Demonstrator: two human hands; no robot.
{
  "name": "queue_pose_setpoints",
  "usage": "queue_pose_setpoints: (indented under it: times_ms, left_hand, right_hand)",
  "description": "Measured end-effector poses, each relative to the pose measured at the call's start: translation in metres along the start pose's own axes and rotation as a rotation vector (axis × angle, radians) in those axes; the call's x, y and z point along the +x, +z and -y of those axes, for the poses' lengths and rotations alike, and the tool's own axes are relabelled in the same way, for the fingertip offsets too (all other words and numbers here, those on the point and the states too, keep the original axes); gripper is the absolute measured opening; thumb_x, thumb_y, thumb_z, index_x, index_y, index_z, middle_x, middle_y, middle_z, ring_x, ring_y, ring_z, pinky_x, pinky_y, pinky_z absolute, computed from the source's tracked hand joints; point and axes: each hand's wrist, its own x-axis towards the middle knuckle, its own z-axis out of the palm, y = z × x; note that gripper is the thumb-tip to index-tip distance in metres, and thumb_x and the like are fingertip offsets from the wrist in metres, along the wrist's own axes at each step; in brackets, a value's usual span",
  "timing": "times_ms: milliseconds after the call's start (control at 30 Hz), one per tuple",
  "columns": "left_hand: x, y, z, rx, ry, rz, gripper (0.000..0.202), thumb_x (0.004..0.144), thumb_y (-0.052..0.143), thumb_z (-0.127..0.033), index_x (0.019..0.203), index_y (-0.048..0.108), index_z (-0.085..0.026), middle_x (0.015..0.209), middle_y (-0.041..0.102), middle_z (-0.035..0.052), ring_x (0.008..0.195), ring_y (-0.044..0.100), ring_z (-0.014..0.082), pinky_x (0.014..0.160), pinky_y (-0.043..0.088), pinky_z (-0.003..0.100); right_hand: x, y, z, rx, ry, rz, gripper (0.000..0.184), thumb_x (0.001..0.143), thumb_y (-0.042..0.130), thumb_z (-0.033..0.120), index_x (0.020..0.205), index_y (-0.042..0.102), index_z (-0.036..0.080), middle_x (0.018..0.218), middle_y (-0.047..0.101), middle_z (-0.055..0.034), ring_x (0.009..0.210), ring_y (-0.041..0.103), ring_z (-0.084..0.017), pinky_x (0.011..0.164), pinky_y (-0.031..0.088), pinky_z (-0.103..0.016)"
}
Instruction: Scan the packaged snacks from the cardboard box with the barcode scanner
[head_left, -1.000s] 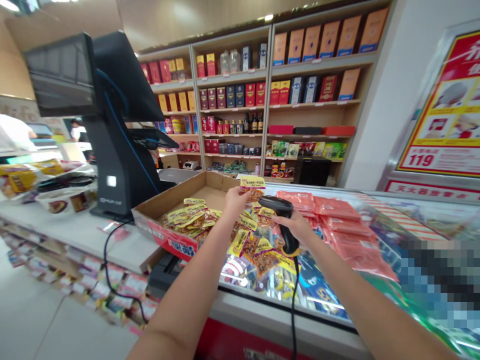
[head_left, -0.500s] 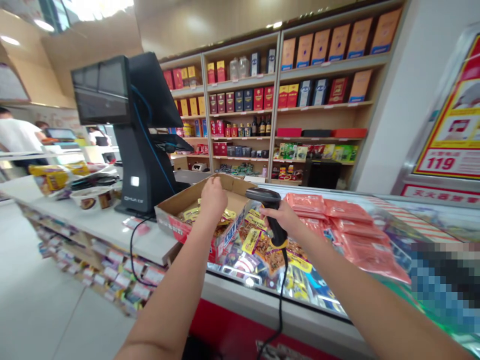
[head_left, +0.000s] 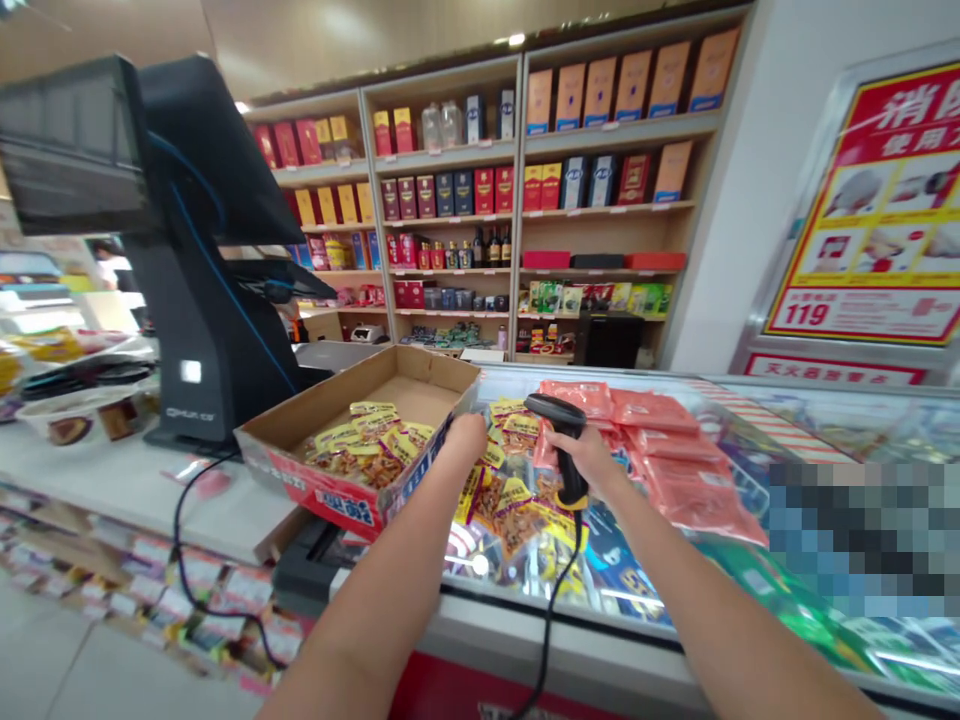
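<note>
My left hand (head_left: pixel 466 441) is a closed shape at the near right wall of an open cardboard box (head_left: pixel 352 445), its fingers hidden behind the back of the hand. Yellow-labelled snack packets (head_left: pixel 360 450) lie heaped inside the box. My right hand (head_left: pixel 589 460) is shut on a black handheld barcode scanner (head_left: pixel 559 425), whose cord (head_left: pixel 555 600) hangs downward. Beneath the scanner, loose snack packets (head_left: pixel 510 510) lie in a glass-topped freezer (head_left: pixel 600 600), beside pink packets (head_left: pixel 660 450).
A black checkout terminal (head_left: pixel 202 250) stands on a white counter (head_left: pixel 127 480) left of the box, with its cable trailing. Shelves of boxed liquor (head_left: pixel 480 200) fill the back wall. A red-and-yellow poster (head_left: pixel 862 210) hangs at the right. A blurred patch covers the freezer's right side.
The yellow packet my left hand held up is no longer visible there; that hand dipped into the box, then moved to its right wall. The view swung left and back.
</note>
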Motion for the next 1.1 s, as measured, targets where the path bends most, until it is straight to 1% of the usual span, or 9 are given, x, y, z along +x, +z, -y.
queue_pose_setpoints:
  times_ms: [133, 233, 333, 500, 600, 767, 867, 1033, 1100]
  left_hand:
    - [0.005, -0.007, 0.002, 0.141, -0.017, 0.047, 0.009, 0.068, 0.065, -0.006, 0.062, 0.064, -0.013, 0.072, 0.067, 0.0176, 0.087, 0.066, 0.0300, 0.089, 0.046, 0.040]
    - [0.005, -0.015, -0.005, 0.169, 0.050, 0.015, 0.007, 0.078, 0.059, -0.015, 0.076, 0.066, -0.014, 0.074, 0.067, 0.0125, 0.082, 0.064, 0.0249, 0.082, 0.046, 0.034]
    - [0.001, -0.020, -0.014, 0.054, 0.148, -0.081, 0.014, 0.087, 0.051, -0.023, 0.086, 0.064, -0.018, 0.072, 0.064, 0.0044, 0.074, 0.060, 0.0187, 0.076, 0.044, 0.028]
    - [-0.006, -0.017, -0.028, -0.273, 0.164, -0.168, 0.009, 0.083, 0.053, -0.022, 0.075, 0.056, -0.019, 0.061, 0.053, -0.0043, 0.063, 0.052, 0.0124, 0.067, 0.041, 0.021]
    - [-0.009, -0.013, -0.032, -0.474, 0.085, -0.111, 0.012, 0.081, 0.056, -0.023, 0.071, 0.052, -0.019, 0.053, 0.045, -0.0073, 0.050, 0.045, 0.0095, 0.056, 0.038, 0.019]
    - [-0.009, -0.002, -0.034, -0.805, -0.027, -0.034, 0.024, 0.078, 0.064, -0.035, 0.070, 0.049, -0.019, 0.049, 0.041, -0.0087, 0.038, 0.037, 0.0061, 0.041, 0.031, 0.017]
    - [-0.010, 0.004, -0.033, -1.013, -0.068, 0.026, 0.032, 0.072, 0.071, -0.046, 0.079, 0.054, -0.018, 0.055, 0.053, -0.0063, 0.041, 0.046, 0.0067, 0.041, 0.039, 0.018]
    - [-0.017, 0.010, -0.037, -1.128, -0.076, 0.387, 0.061, 0.048, 0.088, -0.043, 0.095, 0.065, -0.012, 0.080, 0.071, 0.0074, 0.059, 0.065, 0.0156, 0.051, 0.053, 0.025]
    - [-0.017, 0.012, -0.038, -1.170, -0.092, 0.316, 0.062, 0.043, 0.090, -0.038, 0.093, 0.066, -0.010, 0.084, 0.072, 0.0096, 0.062, 0.066, 0.0172, 0.052, 0.054, 0.026]
  right_hand:
    - [-0.001, -0.001, -0.007, -0.030, 0.018, 0.016, 0.027, 0.062, 0.074, 0.039, 0.055, 0.062, 0.016, 0.043, 0.059, -0.0012, 0.036, 0.052, -0.013, 0.041, 0.043, -0.025]
    - [-0.003, 0.001, -0.005, -0.007, 0.027, 0.008, 0.025, 0.061, 0.075, 0.039, 0.056, 0.063, 0.017, 0.044, 0.060, -0.0015, 0.038, 0.053, -0.013, 0.042, 0.045, -0.026]
    - [-0.006, 0.004, -0.002, 0.010, 0.043, -0.018, 0.027, 0.058, 0.077, 0.039, 0.054, 0.063, 0.017, 0.047, 0.062, -0.0018, 0.038, 0.053, -0.013, 0.042, 0.045, -0.027]
    - [-0.005, 0.005, -0.002, 0.137, 0.060, -0.129, 0.026, 0.049, 0.079, 0.029, 0.067, 0.067, 0.015, 0.049, 0.062, 0.0007, 0.040, 0.053, -0.012, 0.043, 0.045, -0.026]
    - [-0.003, 0.003, -0.002, 0.166, 0.036, -0.193, 0.021, 0.048, 0.078, 0.025, 0.060, 0.063, 0.016, 0.047, 0.061, 0.0000, 0.042, 0.054, -0.013, 0.043, 0.045, -0.025]
    - [-0.002, 0.002, -0.004, 0.214, 0.122, -0.162, 0.020, 0.047, 0.077, 0.020, 0.059, 0.061, 0.016, 0.045, 0.060, 0.0001, 0.039, 0.053, -0.013, 0.040, 0.045, -0.026]
    - [0.001, 0.001, -0.005, 0.280, 0.136, -0.209, 0.020, 0.047, 0.076, 0.019, 0.060, 0.061, 0.016, 0.044, 0.059, 0.0010, 0.039, 0.054, -0.014, 0.041, 0.048, -0.027]
    - [0.005, -0.001, -0.006, 0.311, 0.080, -0.297, 0.024, 0.046, 0.079, 0.021, 0.061, 0.061, 0.017, 0.046, 0.059, 0.0013, 0.040, 0.055, -0.014, 0.043, 0.049, -0.028]
    - [0.005, -0.001, -0.005, 0.247, 0.045, -0.312, 0.026, 0.047, 0.081, 0.024, 0.060, 0.060, 0.017, 0.044, 0.058, 0.0016, 0.039, 0.054, -0.014, 0.042, 0.047, -0.027]
